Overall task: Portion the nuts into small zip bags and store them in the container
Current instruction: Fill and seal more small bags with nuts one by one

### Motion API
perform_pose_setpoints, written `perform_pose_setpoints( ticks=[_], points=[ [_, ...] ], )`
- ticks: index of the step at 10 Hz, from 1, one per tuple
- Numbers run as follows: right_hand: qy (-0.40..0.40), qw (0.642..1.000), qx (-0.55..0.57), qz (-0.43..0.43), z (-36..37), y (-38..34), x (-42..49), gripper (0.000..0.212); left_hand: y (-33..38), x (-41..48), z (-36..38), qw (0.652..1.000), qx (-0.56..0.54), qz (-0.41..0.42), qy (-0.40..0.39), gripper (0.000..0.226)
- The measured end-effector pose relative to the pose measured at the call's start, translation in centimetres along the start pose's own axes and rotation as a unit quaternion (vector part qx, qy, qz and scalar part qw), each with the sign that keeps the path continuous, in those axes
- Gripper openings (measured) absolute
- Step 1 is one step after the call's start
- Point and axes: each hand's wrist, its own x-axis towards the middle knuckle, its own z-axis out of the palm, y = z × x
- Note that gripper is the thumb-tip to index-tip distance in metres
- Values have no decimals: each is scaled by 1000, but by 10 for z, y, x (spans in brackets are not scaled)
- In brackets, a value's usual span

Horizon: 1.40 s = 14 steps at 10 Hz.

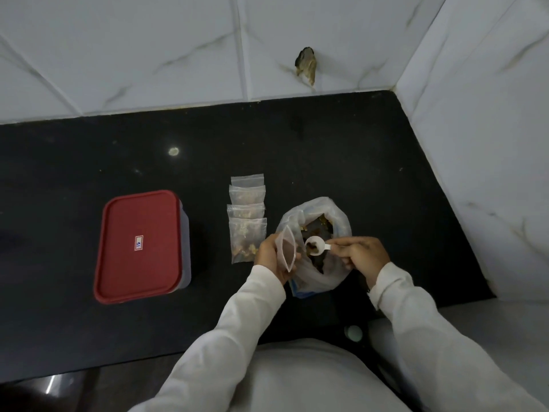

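Note:
My left hand [271, 258] grips a small clear zip bag [286, 248] with its mouth held open, tilted toward the right. My right hand [361, 255] pinches the handle of a white scoop [315, 246] that carries a few brown nuts, just right of the bag's mouth. Both hover over a large plastic bag of nuts [319, 230] standing open on the black counter [89, 162]. A row of filled small zip bags [247, 224] lies left of it. The container with a red lid [139, 245] sits closed at the left.
White marble-tiled walls close the counter at the back and right, with a broken hole in the back wall [306, 64]. The counter's front edge runs near my body. A small round pale object [353, 333] lies by that edge.

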Motion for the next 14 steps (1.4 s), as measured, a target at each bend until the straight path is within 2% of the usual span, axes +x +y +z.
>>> perform_pose_setpoints(
  ticks=[1,3,4,5,6,8,9,11,12,13,14],
  points=[
    [5,999,43,2,-7,-2,-9,17,6,2,-8,999,28,39,26,19],
    [6,988,144,-57,-5,-22,-47,16,15,-14,-19,997,-3,42,64,42],
    [2,983,148,-107,10,-34,-69,16,18,-19,-23,997,-37,41,56,36],
    [-7,978,156,-135,30,-40,-84,18,19,-20,-26,995,-30,75,60,29],
    [-11,981,122,-152,47,-43,-91,19,24,-18,-33,997,-31,23,69,7],
    [26,975,32,-218,62,-39,-95,15,28,-16,-39,997,-30,15,73,23],
    [56,964,-13,-261,66,-38,-95,14,29,-16,-43,997,-28,21,70,21],
    [110,931,-88,-338,74,-37,-97,14,32,-17,-52,998,-31,18,56,23],
    [132,903,-130,-387,77,-37,-98,14,33,-18,-54,998,-32,19,52,23],
    [164,857,-191,-450,81,-38,-99,13,34,-18,-55,998,-35,21,49,35],
    [185,799,-273,-503,88,-36,-99,13,30,-18,-55,998,-47,34,37,38]
  ],
)
